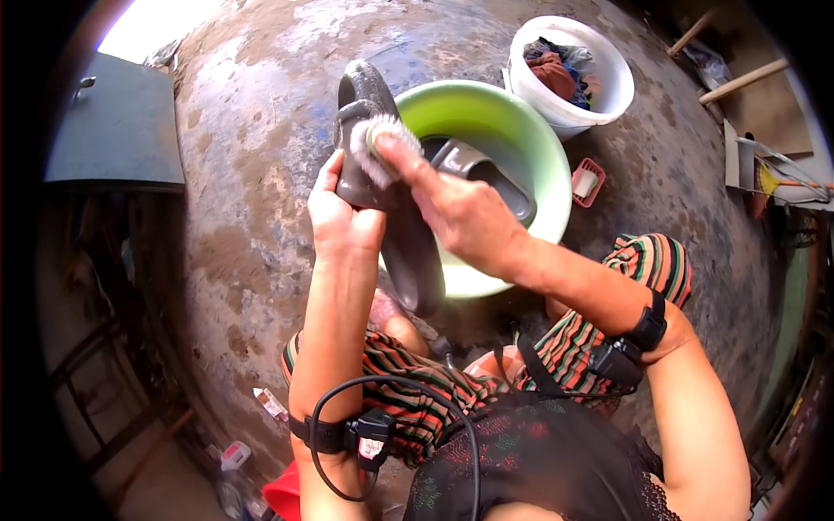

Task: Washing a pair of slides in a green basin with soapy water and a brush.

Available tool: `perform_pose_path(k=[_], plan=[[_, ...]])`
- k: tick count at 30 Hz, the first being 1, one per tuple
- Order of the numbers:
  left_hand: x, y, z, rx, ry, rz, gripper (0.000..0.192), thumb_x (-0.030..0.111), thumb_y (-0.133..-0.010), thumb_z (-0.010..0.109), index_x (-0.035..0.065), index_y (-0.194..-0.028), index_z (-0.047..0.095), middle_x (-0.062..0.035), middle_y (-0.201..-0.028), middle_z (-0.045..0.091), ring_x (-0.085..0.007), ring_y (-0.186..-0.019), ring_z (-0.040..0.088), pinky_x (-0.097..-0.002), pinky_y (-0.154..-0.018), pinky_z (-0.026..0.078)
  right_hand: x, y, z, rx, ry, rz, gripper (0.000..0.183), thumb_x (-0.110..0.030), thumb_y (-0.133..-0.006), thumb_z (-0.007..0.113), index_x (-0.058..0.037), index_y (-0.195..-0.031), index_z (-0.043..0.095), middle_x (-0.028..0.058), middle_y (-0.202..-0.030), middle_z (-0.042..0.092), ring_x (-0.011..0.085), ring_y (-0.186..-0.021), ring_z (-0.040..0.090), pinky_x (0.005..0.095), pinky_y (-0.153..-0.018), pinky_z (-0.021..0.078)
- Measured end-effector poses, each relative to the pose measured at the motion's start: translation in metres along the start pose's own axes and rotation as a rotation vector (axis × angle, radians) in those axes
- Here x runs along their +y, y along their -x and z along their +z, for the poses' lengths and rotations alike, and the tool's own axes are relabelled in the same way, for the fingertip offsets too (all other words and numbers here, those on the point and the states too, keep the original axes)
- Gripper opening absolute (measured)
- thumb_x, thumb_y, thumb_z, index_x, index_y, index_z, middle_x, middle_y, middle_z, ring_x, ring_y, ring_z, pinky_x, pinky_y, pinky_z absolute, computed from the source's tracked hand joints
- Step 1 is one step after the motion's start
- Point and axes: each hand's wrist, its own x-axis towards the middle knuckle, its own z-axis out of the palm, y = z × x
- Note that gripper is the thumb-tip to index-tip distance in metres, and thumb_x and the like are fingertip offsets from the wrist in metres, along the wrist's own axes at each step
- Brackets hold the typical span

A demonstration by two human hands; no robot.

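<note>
A dark grey plastic clog-like shoe [410, 260] is gripped in my left hand [342, 211], wet and sudsy at its far end. Against its upper, my right hand [462, 208] holds a round brush with white bristles [374, 150]. Both hands are above the left part of a light green plastic basin [554, 169] on the floor. Inside the basin lies a second dark grey slipper [498, 179], partly hidden by my right hand.
A white bucket [612, 84] with crumpled cloths [557, 75] stands beyond the basin. Right of the basin lies a pink soap dish [586, 182] with a pale bar. A grey-blue cabinet [114, 124] is at left; a red container [283, 492] sits at lower left.
</note>
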Motion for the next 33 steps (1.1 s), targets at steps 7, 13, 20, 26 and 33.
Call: perform_pose_path(k=[7, 13, 20, 26, 33], plan=[[-0.011, 0.01, 0.014, 0.09, -0.04, 0.033, 0.037, 0.021, -0.095, 0.041, -0.0053, -0.118, 0.052, -0.0201, -0.116, 0.061, -0.0335, -0.108, 0.058, -0.0478, -0.1, 0.044, 0.009, -0.031, -0.013, 0.046, -0.079, 0.077, 0.06, -0.007, -0.092, 0.047, -0.0171, -0.147, 0.028, 0.0221, -0.101, 0.057, 0.0403, -0.083, 0.062, 0.0453, -0.074, 0.0506], [0.018, 0.001, 0.001, 0.087, -0.001, 0.075, 0.034, 0.022, -0.095, 0.043, -0.0032, -0.112, 0.058, -0.0195, -0.111, 0.065, -0.0354, -0.101, 0.061, -0.0495, -0.096, 0.046, -0.021, 0.024, 0.0, -0.22, -0.121, 0.058, 0.064, 0.001, -0.089, 0.05, -0.0176, -0.147, 0.031, 0.0244, -0.111, 0.061, 0.037, -0.089, 0.065, 0.0413, -0.074, 0.0531], [0.012, -0.005, -0.004, 0.042, 0.053, 0.097, 0.034, 0.019, -0.097, 0.038, -0.0045, -0.114, 0.055, -0.0209, -0.114, 0.062, -0.034, -0.108, 0.058, -0.0481, -0.101, 0.043, -0.011, 0.011, 0.0, -0.116, 0.073, 0.008, 0.063, -0.002, -0.089, 0.051, -0.0187, -0.147, 0.032, 0.0189, -0.087, 0.064, 0.0334, -0.069, 0.064, 0.0394, -0.06, 0.0532], [-0.013, 0.008, 0.006, 0.081, 0.001, 0.015, 0.029, 0.016, -0.097, 0.039, -0.004, -0.111, 0.055, -0.0203, -0.11, 0.063, -0.033, -0.104, 0.061, -0.0489, -0.097, 0.046, 0.026, -0.034, -0.006, 0.113, 0.028, 0.028, 0.059, -0.012, -0.092, 0.048, -0.0219, -0.147, 0.028, 0.0222, -0.071, 0.062, 0.0378, -0.066, 0.064, 0.0479, -0.058, 0.0514], [0.003, 0.004, 0.0, 0.131, -0.031, 0.045, 0.034, 0.02, -0.096, 0.04, -0.005, -0.114, 0.055, -0.0209, -0.11, 0.063, -0.0335, -0.102, 0.061, -0.0494, -0.095, 0.047, -0.009, 0.015, -0.002, -0.149, -0.033, 0.049, 0.062, 0.002, -0.089, 0.046, -0.0132, -0.147, 0.029, 0.0226, -0.125, 0.055, 0.0389, -0.098, 0.062, 0.042, -0.083, 0.0507]])
